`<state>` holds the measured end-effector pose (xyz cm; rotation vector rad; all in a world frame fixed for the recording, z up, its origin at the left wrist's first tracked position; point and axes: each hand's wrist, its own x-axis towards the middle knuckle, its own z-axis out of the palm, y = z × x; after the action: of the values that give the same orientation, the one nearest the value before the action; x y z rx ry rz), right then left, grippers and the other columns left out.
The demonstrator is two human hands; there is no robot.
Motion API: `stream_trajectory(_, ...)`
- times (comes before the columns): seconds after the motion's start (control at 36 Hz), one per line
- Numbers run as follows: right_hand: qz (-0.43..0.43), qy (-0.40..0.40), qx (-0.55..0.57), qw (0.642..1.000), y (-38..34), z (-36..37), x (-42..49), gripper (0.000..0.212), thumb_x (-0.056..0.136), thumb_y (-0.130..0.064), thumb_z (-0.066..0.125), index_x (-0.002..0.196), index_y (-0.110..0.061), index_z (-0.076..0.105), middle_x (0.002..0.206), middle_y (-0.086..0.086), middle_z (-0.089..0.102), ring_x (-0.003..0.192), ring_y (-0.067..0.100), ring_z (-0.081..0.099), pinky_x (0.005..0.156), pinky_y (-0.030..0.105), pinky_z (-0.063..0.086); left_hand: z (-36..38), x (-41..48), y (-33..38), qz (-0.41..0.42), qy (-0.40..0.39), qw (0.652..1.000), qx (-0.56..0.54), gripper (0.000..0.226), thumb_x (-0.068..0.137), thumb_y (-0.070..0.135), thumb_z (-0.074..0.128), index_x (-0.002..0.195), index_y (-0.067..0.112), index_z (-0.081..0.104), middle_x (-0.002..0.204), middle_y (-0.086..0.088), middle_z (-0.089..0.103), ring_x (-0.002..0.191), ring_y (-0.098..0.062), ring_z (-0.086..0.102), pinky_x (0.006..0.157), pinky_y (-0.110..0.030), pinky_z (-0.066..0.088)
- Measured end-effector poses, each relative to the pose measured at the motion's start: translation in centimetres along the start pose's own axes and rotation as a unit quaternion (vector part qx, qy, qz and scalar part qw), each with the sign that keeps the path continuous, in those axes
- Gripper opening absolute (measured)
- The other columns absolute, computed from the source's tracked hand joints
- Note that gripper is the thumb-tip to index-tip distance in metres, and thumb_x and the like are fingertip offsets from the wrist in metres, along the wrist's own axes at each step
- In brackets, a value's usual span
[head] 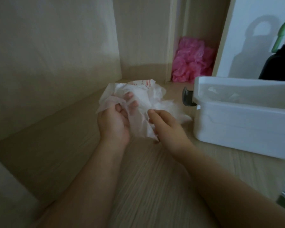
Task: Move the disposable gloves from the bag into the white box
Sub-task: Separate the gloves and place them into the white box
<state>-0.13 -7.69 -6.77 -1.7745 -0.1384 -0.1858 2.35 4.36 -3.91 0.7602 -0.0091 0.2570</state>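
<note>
- The pale wood-grain tabletop [146,178] runs back into a corner where tall panels meet; the work is going on towards that far corner, with the person's forearms stretched out over the near part.
- The white box [243,119] stands on the right side of the tabletop, top open, close to the hands. I'd say it was put there so each handful has only a short way to go. Something thin and clear shows inside near its back wall, possibly gloves already in; too faint to be sure.
- A heap of pink crumpled plastic [192,60] sits in a recess behind the far edge, well apart from the work.
- A dark bottle [277,63] stands behind the box on the right.
- The bag [138,87], whitish with red print, lies crumpled just left of the box, with the disposable gloves [156,102] spilling from it in a filmy bunch towards the box.
- The left hand [115,119] is half closed, fingers curled into a fold of the bag, apparently to hold it steady.
- The right hand [164,124] is partly closed on the glove film, thumb forward, seemingly gathering a bunch to lift across.
</note>
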Motion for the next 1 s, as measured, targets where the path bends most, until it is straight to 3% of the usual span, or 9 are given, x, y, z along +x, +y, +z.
stream_trajectory(0.11, 0.243, -0.177, 0.266, 0.916, -1.8, -0.4, -0.7, 0.054, 0.082, -0.061, 0.054, 0.114, -0.018, 0.052, 0.089, 0.004, 0.055, 0.067, 0.016, 0.050, 0.057, 0.030, 0.045, 0.3, -1.1, 1.0, -0.037, -0.040, 0.996, -0.068, 0.036, 0.085, -0.001, 0.045, 0.119, 0.001, 0.057, 0.068, -0.004, 0.061, 0.063, -0.013, 0.062, 0.056, -0.023, 0.054)
stream_trajectory(0.17, 0.245, -0.217, 0.329, 0.886, -2.2, -0.7, -0.9, 0.056, 0.077, -0.064, 0.055, 0.102, -0.014, 0.052, 0.076, 0.001, 0.047, 0.058, 0.013, 0.041, 0.052, 0.025, 0.039, 0.6, -1.2, 1.3, -0.049, -0.060, 0.992, -0.097, 0.022, 0.090, 0.000, 0.039, 0.099, 0.002, 0.059, 0.069, -0.003, 0.063, 0.062, -0.012, 0.066, 0.059, -0.024, 0.056)
stream_trajectory(0.28, 0.165, -0.168, 0.342, 0.910, -3.8, -2.3, -1.6, 0.024, 0.090, -0.037, 0.053, 0.100, -0.016, 0.058, 0.078, 0.002, 0.053, 0.059, 0.010, 0.044, 0.052, 0.020, 0.038, 1.9, -2.4, 2.3, -0.059, -0.075, 0.988, -0.120, 0.026, 0.092, 0.000, 0.037, 0.073, 0.007, 0.052, 0.059, -0.002, 0.063, 0.054, -0.010, 0.065, 0.054, -0.020, 0.054)
stream_trajectory(0.36, 0.119, -0.116, 0.375, 0.912, -4.7, -3.2, -1.8, 0.036, 0.092, -0.016, 0.054, 0.126, -0.003, 0.054, 0.095, 0.010, 0.060, 0.066, 0.013, 0.058, 0.058, 0.022, 0.048, 2.5, -3.5, 2.8, -0.049, -0.110, 0.987, -0.102, 0.029, 0.089, -0.007, 0.031, 0.070, 0.006, 0.049, 0.052, -0.002, 0.059, 0.049, -0.012, 0.063, 0.048, -0.020, 0.051)
stream_trajectory(0.47, 0.079, -0.068, 0.387, 0.916, -6.0, -4.1, -2.3, 0.029, 0.094, -0.012, 0.052, 0.122, -0.005, 0.058, 0.110, 0.016, 0.067, 0.082, 0.020, 0.067, 0.060, 0.029, 0.056, 2.3, -4.2, 2.8, -0.066, -0.141, 0.986, -0.061, 0.012, 0.071, -0.002, 0.044, 0.072, 0.007, 0.052, 0.057, -0.001, 0.063, 0.055, -0.014, 0.066, 0.061, -0.028, 0.058)
stream_trajectory(0.61, 0.013, 0.017, 0.264, 0.964, -6.9, -5.1, -3.4, 0.012, 0.095, -0.014, 0.053, 0.086, -0.014, 0.061, 0.067, 0.000, 0.060, 0.050, 0.007, 0.057, 0.044, 0.019, 0.044, 2.0, -4.7, 2.4, -0.093, -0.131, 0.986, -0.034, 0.023, 0.070, -0.003, 0.041, 0.072, 0.010, 0.060, 0.060, 0.000, 0.064, 0.053, -0.012, 0.062, 0.057, -0.022, 0.053)
stream_trajectory(0.81, 0.002, 0.024, 0.170, 0.985, -7.0, -7.0, -4.7, 0.007, 0.091, -0.013, 0.058, 0.088, -0.014, 0.064, 0.071, 0.000, 0.056, 0.064, 0.015, 0.048, 0.067, 0.030, 0.041, 4.1, -5.6, 1.8, -0.078, -0.156, 0.984, 0.031, 0.024, 0.087, 0.002, 0.038, 0.085, 0.006, 0.062, 0.071, -0.004, 0.066, 0.065, -0.017, 0.063, 0.057, -0.026, 0.053)
stream_trajectory(0.89, -0.011, 0.047, 0.197, 0.979, -7.8, -8.0, -4.7, 0.021, 0.092, 0.000, 0.049, 0.077, -0.013, 0.056, 0.059, -0.002, 0.047, 0.050, 0.008, 0.038, 0.061, 0.027, 0.036, 5.2, -5.3, 2.1, -0.064, -0.193, 0.979, -0.017, 0.023, 0.083, 0.022, 0.051, 0.100, 0.007, 0.059, 0.089, -0.008, 0.059, 0.081, -0.021, 0.058, 0.079, -0.035, 0.047)
stream_trajectory(1.0, -0.027, 0.081, 0.184, 0.979, -8.9, -9.9, -3.7, 0.018, 0.094, -0.003, 0.050, 0.083, -0.009, 0.064, 0.059, 0.000, 0.057, 0.055, 0.014, 0.051, 0.062, 0.032, 0.049, 6.1, -5.3, 3.0, -0.171, -0.287, 0.940, -0.071, 0.075, 0.074, 0.075, 0.040, 0.107, 0.016, 0.073, 0.116, -0.013, 0.067, 0.106, -0.031, 0.064, 0.093, -0.049, 0.046)
